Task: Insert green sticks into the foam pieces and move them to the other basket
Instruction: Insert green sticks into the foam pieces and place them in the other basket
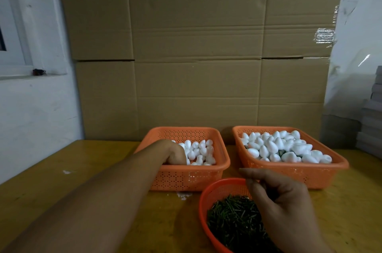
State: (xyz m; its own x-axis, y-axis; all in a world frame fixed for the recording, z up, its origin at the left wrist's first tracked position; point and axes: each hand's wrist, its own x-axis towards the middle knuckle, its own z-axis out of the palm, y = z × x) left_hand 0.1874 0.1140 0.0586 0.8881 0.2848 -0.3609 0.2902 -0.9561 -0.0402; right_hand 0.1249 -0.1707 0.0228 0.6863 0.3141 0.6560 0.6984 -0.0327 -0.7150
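Now the left hand (175, 154) is down in the left basket (182, 176), which stands toward the far edge of the surface (82, 190), its fingers buried among the white foam pieces (201, 150). I cannot tell if they already hold one. The right hand (281, 201) hovers over the round basket (217, 187) at the near edge. Its fingers (253, 178) are loosely curled, thumb close to forefinger as if to pinch, but no stick is visible between them.

To do this step well, I think the left hand should lift only one foam piece and turn its blunt end toward the other hand. The right hand should pinch a single stick from the green sticks (233, 221) near one end, then push it straight along the axis of the piece, because soft foam may crumble if the stick enters at an angle.

Counting: there are three baskets, two rectangular and one round. The right basket (289, 172), just beside the left one, is heaped with foam pieces, with some green visible between them. Foam pieces are many dozens in each basket and the sticks are a dense heap; an exact count is not possible.
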